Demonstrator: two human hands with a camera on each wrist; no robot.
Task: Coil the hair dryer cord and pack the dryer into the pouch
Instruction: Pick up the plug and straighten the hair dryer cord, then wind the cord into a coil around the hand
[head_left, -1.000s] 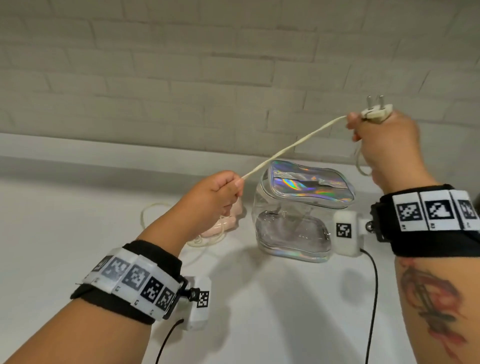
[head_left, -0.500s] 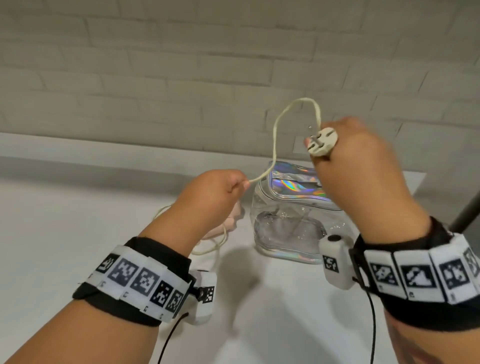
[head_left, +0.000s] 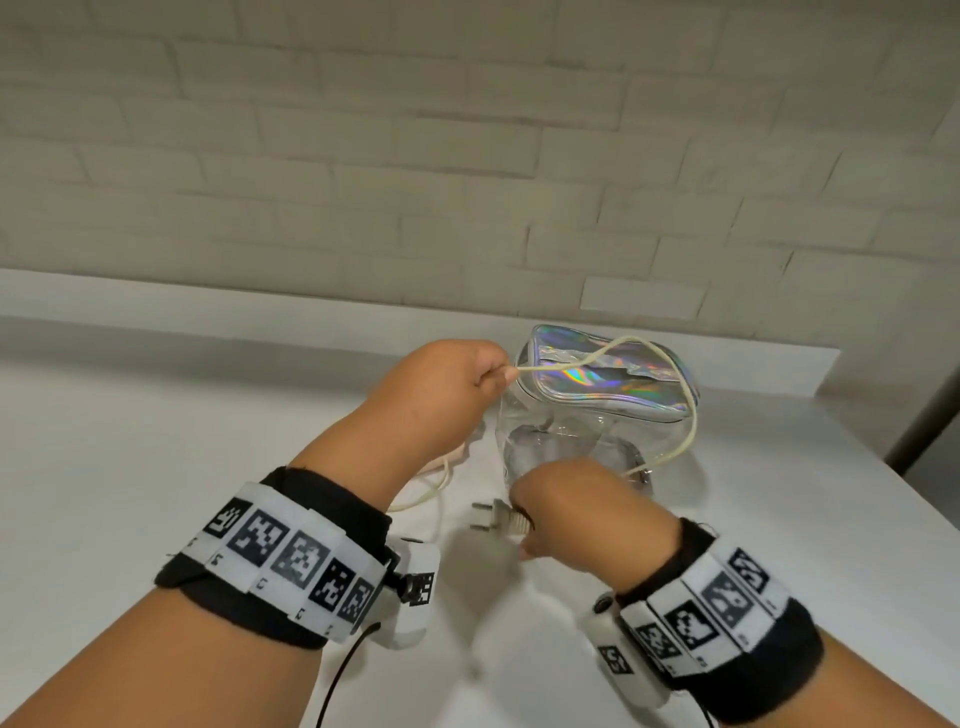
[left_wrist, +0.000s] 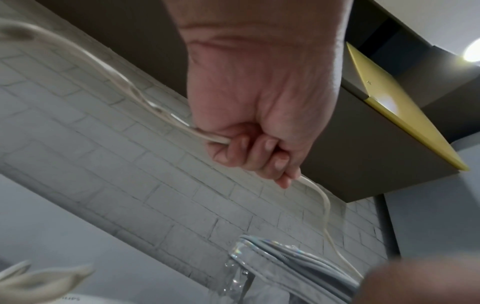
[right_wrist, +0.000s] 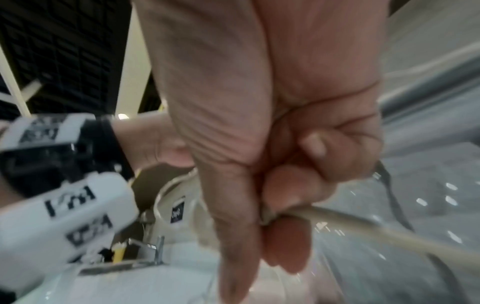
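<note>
My left hand (head_left: 457, 384) is raised beside the pouch, its curled fingers (left_wrist: 254, 156) gripping the cream cord (head_left: 691, 410). From that fist the cord loops over the clear pouch (head_left: 566, 441) with its iridescent top and drops to my right hand (head_left: 566, 504). The right hand, low in front of the pouch, grips the cord (right_wrist: 363, 224) just behind the plug (head_left: 493, 519), whose prongs point left. The pink dryer (head_left: 452, 457) lies behind my left wrist, mostly hidden, with loose cord (head_left: 426, 493) beside it.
The white counter (head_left: 156, 467) runs back to a pale brick wall (head_left: 467, 182). A dark post (head_left: 924, 415) stands at the counter's right edge. Black cables (head_left: 337, 680) hang from the wrist cameras.
My right hand has swung the plug down from high on the right to just above the counter in front of the pouch. The taut cord has gone slack into a loop over the pouch.
</note>
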